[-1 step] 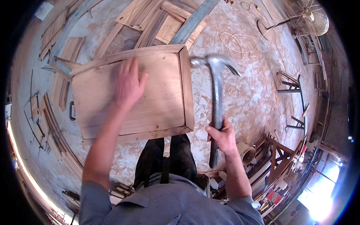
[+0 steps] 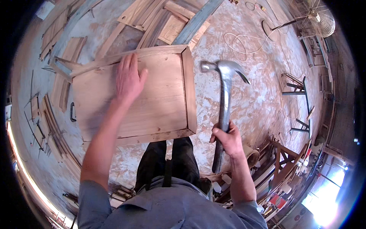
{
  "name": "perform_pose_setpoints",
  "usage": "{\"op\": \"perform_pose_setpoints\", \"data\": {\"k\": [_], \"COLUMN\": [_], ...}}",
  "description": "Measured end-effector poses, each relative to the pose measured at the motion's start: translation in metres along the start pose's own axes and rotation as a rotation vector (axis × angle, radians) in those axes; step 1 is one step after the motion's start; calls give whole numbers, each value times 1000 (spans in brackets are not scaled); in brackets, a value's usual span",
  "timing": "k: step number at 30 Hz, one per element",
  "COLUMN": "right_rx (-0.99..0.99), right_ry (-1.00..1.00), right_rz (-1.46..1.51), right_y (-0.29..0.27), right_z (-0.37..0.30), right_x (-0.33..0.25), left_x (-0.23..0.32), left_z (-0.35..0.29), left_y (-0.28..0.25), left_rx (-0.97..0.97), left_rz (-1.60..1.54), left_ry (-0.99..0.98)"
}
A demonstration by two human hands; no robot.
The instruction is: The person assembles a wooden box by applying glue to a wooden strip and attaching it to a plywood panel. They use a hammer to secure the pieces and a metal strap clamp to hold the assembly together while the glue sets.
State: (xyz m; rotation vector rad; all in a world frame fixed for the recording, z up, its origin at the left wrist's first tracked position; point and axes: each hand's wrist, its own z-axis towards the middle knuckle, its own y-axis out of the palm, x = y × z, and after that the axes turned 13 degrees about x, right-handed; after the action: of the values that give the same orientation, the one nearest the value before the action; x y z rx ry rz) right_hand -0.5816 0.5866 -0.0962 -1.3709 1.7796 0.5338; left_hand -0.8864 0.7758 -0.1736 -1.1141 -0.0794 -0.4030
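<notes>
Claw hammer (image 2: 225, 95) held beside framed wooden panel (image 2: 160, 99)
Hammer gripped by right hand (image 2: 228, 139), right of centre; panel touched by flat left hand (image 2: 129, 80), left of centre

Woodworking shop, rough and cluttered.
Stained, patchy floor (image 2: 255, 99); loose boards (image 2: 131, 18) piled toward its far edge, long wood strips (image 2: 57, 131) toward its left edge, jumble of timber and small items (image 2: 284, 170) at its near right corner, pedestal fan (image 2: 322, 23) by its far right corner; framed wooden panel (image 2: 158, 95) plus claw hammer (image 2: 225, 91) at the hands.
</notes>
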Motion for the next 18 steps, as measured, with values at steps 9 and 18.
{"op": "perform_pose_setpoints", "data": {"k": [9,18], "right_rx": [70,2], "right_ry": [385,459], "right_rz": [346,224], "right_y": [2,19], "right_z": [45,75], "right_x": [18,6], "left_x": [7,2], "left_z": [38,36], "left_y": [36,44], "left_rx": [-165,-114], "left_rz": [144,133], "left_ry": [-17,-8]}}
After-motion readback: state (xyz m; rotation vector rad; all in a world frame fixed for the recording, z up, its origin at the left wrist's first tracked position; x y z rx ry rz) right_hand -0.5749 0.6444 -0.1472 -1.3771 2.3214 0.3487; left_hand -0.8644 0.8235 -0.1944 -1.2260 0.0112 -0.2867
